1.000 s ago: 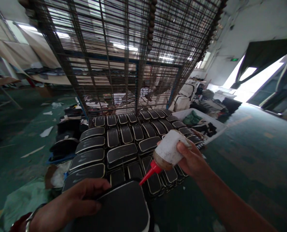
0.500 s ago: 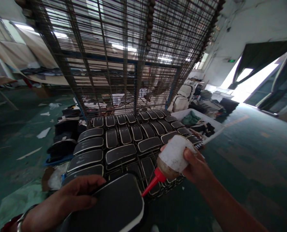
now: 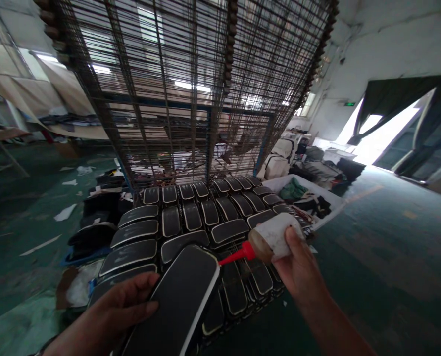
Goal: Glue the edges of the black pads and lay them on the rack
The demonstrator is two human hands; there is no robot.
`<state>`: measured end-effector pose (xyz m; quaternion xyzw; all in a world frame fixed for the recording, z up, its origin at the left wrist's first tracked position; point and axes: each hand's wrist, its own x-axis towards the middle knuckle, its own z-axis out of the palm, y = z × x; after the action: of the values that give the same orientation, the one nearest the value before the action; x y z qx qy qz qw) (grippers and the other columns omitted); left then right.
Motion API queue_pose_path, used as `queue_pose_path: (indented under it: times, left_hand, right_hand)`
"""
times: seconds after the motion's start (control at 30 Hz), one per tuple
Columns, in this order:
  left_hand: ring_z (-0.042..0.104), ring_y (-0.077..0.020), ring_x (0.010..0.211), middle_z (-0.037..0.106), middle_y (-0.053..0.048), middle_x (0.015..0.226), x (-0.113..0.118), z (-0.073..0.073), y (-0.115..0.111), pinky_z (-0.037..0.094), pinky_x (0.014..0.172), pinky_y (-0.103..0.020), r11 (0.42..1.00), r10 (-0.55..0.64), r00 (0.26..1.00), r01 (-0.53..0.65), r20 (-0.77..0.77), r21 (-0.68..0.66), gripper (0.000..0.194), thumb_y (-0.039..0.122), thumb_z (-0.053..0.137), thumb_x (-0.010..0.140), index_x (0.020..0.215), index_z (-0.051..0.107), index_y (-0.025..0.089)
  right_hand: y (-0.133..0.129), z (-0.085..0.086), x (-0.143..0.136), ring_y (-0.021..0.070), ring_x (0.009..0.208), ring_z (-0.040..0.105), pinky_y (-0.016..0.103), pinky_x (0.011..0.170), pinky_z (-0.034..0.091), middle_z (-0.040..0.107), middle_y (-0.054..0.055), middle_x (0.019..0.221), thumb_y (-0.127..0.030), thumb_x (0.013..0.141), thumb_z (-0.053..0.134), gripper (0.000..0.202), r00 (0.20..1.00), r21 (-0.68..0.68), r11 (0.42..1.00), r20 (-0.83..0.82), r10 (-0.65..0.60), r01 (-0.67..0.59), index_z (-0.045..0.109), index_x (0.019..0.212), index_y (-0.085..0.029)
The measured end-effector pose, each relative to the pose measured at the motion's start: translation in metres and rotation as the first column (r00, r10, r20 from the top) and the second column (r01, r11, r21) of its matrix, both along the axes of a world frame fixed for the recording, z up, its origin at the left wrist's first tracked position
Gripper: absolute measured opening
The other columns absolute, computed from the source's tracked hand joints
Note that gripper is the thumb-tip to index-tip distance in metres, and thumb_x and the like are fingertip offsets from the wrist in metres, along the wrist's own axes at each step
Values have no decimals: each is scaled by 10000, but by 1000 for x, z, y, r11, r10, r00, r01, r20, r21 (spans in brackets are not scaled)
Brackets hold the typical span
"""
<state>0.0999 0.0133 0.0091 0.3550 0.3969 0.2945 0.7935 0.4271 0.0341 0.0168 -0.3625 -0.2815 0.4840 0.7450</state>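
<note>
My left hand point(image 3: 127, 309) grips the left edge of a dark, rounded rectangular panel point(image 3: 179, 301), thumb on its face. A pale line runs along the panel's right edge. In my right hand point(image 3: 296, 262) is a white squeeze bottle point(image 3: 275, 235) with brownish contents and a red nozzle point(image 3: 237, 254), tipped to the left. The nozzle's tip is at the panel's upper right edge; whether it touches I cannot tell. Beyond and beneath, many similar dark panels point(image 3: 229, 230) with pale rims lie in rows. The lower part of the held panel runs out of view.
Behind the rows stands a tall wire-grid rack point(image 3: 190, 109). On the right is a white bin point(image 3: 329, 215) with green and black cloth. Black items are piled on the left point(image 3: 97, 217), near a greenish plastic sheet point(image 3: 23, 316). Scraps lie on the green floor.
The held panel has turned and risen a little, its far end now further up. The bottle has tilted closer to level, and its nozzle tip has moved up along the panel's edge.
</note>
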Motion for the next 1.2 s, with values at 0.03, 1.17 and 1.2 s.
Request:
queue_pose_path:
  times: [0.03, 1.17, 1.2]
  left_hand:
    - [736, -242, 854, 784, -58, 965, 2, -1, -1, 582, 779, -350, 1000, 20, 1000, -20, 16, -11, 254, 165, 746, 759, 995, 751, 257]
    - [745, -252, 749, 758, -99, 882, 7, -6, 3, 608, 689, -372, 954, 283, 959, -284, -23, -98, 261, 99, 720, 765, 1014, 659, 145]
    - [744, -249, 737, 758, -103, 880, 7, -7, 4, 609, 682, -371, 952, 289, 957, -290, -22, -101, 251, 99, 719, 764, 1004, 661, 145]
  right_hand:
    - [1, -1, -1, 264, 905, 680, 408, 798, 599, 734, 36, 974, -448, 743, 839, 339, 1000, 4, 1000, -4, -14, 14, 703, 1002, -277]
    - [-55, -35, -45, 262, 850, 693, 425, 848, 545, 735, 95, 981, -411, 823, 773, 351, 967, 19, 966, 18, 256, -256, 691, 1125, -252]
    - [-57, -36, -45, 267, 879, 686, 421, 849, 542, 728, 101, 1007, -419, 830, 765, 368, 960, 26, 961, 38, 276, -277, 681, 1146, -251]
